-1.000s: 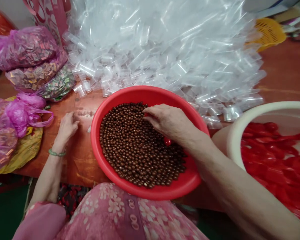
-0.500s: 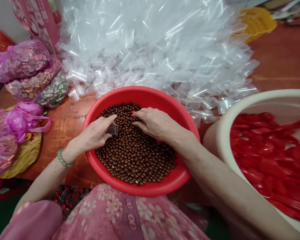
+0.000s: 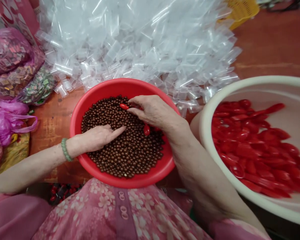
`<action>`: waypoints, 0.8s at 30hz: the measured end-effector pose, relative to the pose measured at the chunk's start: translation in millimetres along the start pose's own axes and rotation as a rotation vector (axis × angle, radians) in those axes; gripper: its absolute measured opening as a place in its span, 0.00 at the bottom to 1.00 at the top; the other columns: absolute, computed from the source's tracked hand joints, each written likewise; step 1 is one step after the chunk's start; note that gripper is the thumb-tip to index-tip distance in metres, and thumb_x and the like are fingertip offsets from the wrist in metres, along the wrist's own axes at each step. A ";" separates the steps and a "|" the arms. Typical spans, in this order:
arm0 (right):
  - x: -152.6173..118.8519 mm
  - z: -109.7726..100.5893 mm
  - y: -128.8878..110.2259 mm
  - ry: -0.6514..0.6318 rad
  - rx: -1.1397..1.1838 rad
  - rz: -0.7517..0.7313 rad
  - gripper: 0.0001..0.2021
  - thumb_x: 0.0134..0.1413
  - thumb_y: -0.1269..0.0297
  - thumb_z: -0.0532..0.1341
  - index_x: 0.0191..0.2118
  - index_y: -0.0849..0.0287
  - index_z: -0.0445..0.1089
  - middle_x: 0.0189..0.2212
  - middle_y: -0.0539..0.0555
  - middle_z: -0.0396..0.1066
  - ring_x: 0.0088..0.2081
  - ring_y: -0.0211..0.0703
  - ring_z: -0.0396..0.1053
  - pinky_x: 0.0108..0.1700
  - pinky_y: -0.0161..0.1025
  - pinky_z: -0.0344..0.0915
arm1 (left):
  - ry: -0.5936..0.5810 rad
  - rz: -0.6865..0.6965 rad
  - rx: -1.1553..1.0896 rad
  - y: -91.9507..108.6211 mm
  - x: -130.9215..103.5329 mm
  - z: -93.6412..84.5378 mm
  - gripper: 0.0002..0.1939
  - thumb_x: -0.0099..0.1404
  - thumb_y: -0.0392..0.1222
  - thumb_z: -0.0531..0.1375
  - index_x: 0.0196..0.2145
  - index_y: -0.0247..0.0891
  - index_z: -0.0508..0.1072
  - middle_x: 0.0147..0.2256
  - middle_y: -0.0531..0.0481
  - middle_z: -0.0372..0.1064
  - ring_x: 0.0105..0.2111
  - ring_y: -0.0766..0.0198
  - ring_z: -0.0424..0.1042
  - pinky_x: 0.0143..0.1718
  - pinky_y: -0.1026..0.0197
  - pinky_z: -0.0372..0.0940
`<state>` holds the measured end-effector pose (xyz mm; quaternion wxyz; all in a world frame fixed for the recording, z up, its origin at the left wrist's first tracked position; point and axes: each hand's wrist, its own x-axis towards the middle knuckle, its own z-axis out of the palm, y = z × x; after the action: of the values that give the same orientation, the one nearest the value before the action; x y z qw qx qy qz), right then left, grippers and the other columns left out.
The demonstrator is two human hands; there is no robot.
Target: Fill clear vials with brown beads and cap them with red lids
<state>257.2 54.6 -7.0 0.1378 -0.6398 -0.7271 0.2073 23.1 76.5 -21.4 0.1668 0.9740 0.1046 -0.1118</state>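
Small round brown balls [image 3: 130, 156] lie heaped in a red plastic basin [image 3: 162, 173]. My left hand [image 3: 98, 138] rests on the balls, its thumb stretched out over them and its other fingers curled down out of sight. Whatever those fingers hold is hidden. Above the far right side of the heap, my right hand [image 3: 152, 111] pinches a glossy red plastic piece [image 3: 124, 106] between thumb and fingers. Another red piece [image 3: 146, 130] shows beneath its palm.
Behind the basin spreads a large pile of clear plastic tubes [image 3: 140, 50]. At right stands a cream tub [image 3: 205, 120] of red spoon-like plastic pieces [image 3: 257, 146]. Tied bags of small wrapped pieces [image 3: 11, 55] are at left, a yellow basket [image 3: 242, 11] at the back right.
The clear tube seen in my left hand is out of sight now, and that hand has lowered into the balls. My right hand has turned, showing more of the red pieces. The view has shifted right.
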 end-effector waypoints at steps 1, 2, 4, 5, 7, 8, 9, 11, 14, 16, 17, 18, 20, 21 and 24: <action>-0.5 -1.5 2.1 0.026 0.043 0.013 0.14 0.62 0.63 0.57 0.48 0.60 0.74 0.42 0.58 0.78 0.42 0.47 0.74 0.45 0.41 0.66 | -0.018 0.012 -0.083 0.4 0.3 1.8 0.41 0.58 0.24 0.51 0.68 0.32 0.44 0.45 0.39 0.72 0.44 0.56 0.72 0.44 0.58 0.66; -0.9 -2.6 4.0 0.049 0.076 0.029 0.13 0.61 0.63 0.58 0.48 0.60 0.74 0.41 0.57 0.78 0.41 0.47 0.74 0.44 0.41 0.66 | -0.040 0.019 -0.158 1.0 1.2 3.1 0.43 0.57 0.24 0.53 0.68 0.31 0.43 0.49 0.37 0.71 0.46 0.56 0.72 0.46 0.58 0.66; -1.6 -3.8 7.3 0.086 0.112 0.056 0.12 0.59 0.64 0.59 0.46 0.59 0.75 0.39 0.56 0.79 0.39 0.47 0.74 0.43 0.42 0.67 | -0.039 0.019 -0.308 2.9 4.6 3.9 0.44 0.55 0.25 0.54 0.68 0.32 0.44 0.54 0.35 0.68 0.49 0.54 0.72 0.48 0.57 0.66; -2.1 -4.0 8.4 0.102 0.122 0.063 0.12 0.58 0.64 0.60 0.46 0.59 0.75 0.39 0.56 0.79 0.38 0.46 0.74 0.44 0.42 0.67 | -0.017 0.017 -0.384 3.8 6.4 3.3 0.43 0.55 0.25 0.55 0.67 0.33 0.46 0.55 0.35 0.68 0.50 0.54 0.72 0.49 0.56 0.66; -3.7 -4.7 9.3 0.130 0.141 0.070 0.12 0.57 0.64 0.60 0.45 0.60 0.76 0.39 0.55 0.79 0.38 0.46 0.74 0.44 0.42 0.66 | 0.044 0.018 -0.533 5.1 8.9 -0.4 0.40 0.57 0.26 0.56 0.66 0.35 0.49 0.53 0.37 0.70 0.50 0.54 0.72 0.50 0.54 0.66; -5.1 -5.3 8.9 0.138 0.152 0.073 0.12 0.57 0.64 0.60 0.45 0.59 0.76 0.39 0.55 0.78 0.38 0.46 0.74 0.44 0.42 0.66 | 0.076 0.024 -0.605 5.5 9.1 -3.4 0.40 0.58 0.27 0.57 0.66 0.36 0.50 0.51 0.38 0.71 0.50 0.55 0.73 0.50 0.54 0.66; -6.8 -6.4 7.9 0.139 0.161 0.075 0.12 0.57 0.64 0.60 0.45 0.59 0.75 0.40 0.55 0.78 0.38 0.46 0.74 0.44 0.41 0.66 | 0.106 0.031 -0.668 5.8 8.6 -6.9 0.39 0.59 0.28 0.58 0.66 0.38 0.50 0.50 0.40 0.72 0.50 0.56 0.73 0.51 0.55 0.66; -11.7 -9.3 4.6 0.115 0.142 0.081 0.12 0.59 0.64 0.59 0.46 0.59 0.75 0.40 0.55 0.78 0.40 0.45 0.74 0.44 0.40 0.66 | 0.179 0.039 -0.753 6.2 5.8 -14.3 0.37 0.61 0.30 0.59 0.65 0.40 0.51 0.49 0.43 0.73 0.50 0.59 0.73 0.52 0.55 0.65; -22.1 -13.1 -1.4 -0.013 -0.027 0.141 0.11 0.61 0.64 0.56 0.41 0.60 0.74 0.36 0.57 0.78 0.37 0.46 0.73 0.41 0.39 0.63 | 0.339 -0.002 -0.805 8.8 -0.6 -21.5 0.34 0.62 0.32 0.61 0.63 0.40 0.55 0.49 0.43 0.73 0.50 0.59 0.72 0.54 0.56 0.64; -29.7 -12.2 -4.6 -0.151 -0.203 0.203 0.11 0.63 0.63 0.55 0.37 0.61 0.73 0.32 0.57 0.77 0.34 0.46 0.73 0.37 0.39 0.61 | 0.442 -0.041 -0.822 13.0 -4.1 -21.9 0.32 0.61 0.33 0.63 0.61 0.39 0.59 0.49 0.44 0.73 0.51 0.59 0.72 0.55 0.56 0.64; -33.2 -10.3 -5.9 -0.208 -0.287 0.228 0.11 0.63 0.63 0.54 0.37 0.61 0.72 0.31 0.58 0.76 0.34 0.47 0.73 0.36 0.39 0.60 | 0.480 -0.057 -0.835 16.1 -5.4 -21.1 0.31 0.61 0.33 0.63 0.60 0.39 0.61 0.49 0.44 0.73 0.51 0.59 0.72 0.55 0.57 0.64; -36.1 -7.5 -7.1 -0.247 -0.358 0.247 0.11 0.63 0.61 0.54 0.38 0.61 0.71 0.32 0.59 0.76 0.34 0.48 0.74 0.35 0.39 0.59 | 0.507 -0.071 -0.859 19.6 -6.3 -20.1 0.30 0.60 0.32 0.63 0.59 0.39 0.62 0.50 0.44 0.72 0.50 0.60 0.73 0.54 0.57 0.65; -40.0 -0.8 -9.6 -0.269 -0.453 0.275 0.12 0.63 0.59 0.55 0.41 0.62 0.69 0.33 0.62 0.76 0.35 0.51 0.75 0.33 0.40 0.57 | 0.546 -0.092 -0.927 27.6 -7.2 -18.2 0.28 0.61 0.31 0.63 0.58 0.39 0.64 0.51 0.44 0.72 0.48 0.61 0.73 0.51 0.60 0.68; -40.9 2.3 -11.1 -0.270 -0.476 0.290 0.12 0.62 0.59 0.55 0.43 0.63 0.68 0.34 0.63 0.76 0.36 0.53 0.75 0.32 0.40 0.56 | 0.556 -0.102 -0.962 31.5 -7.5 -17.7 0.26 0.61 0.31 0.62 0.57 0.38 0.65 0.51 0.44 0.71 0.48 0.62 0.73 0.50 0.61 0.68; -41.2 7.8 -16.9 -0.293 -0.498 0.331 0.12 0.62 0.61 0.55 0.45 0.63 0.65 0.35 0.64 0.76 0.37 0.56 0.76 0.30 0.40 0.55 | 0.600 -0.137 -1.051 40.5 -8.8 -18.0 0.20 0.62 0.31 0.61 0.52 0.36 0.69 0.50 0.44 0.71 0.48 0.62 0.72 0.49 0.62 0.69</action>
<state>244.7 11.3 -3.1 -0.1643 -0.7268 -0.6536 0.1327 27.8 44.0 9.6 0.5810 0.7413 0.2506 0.2239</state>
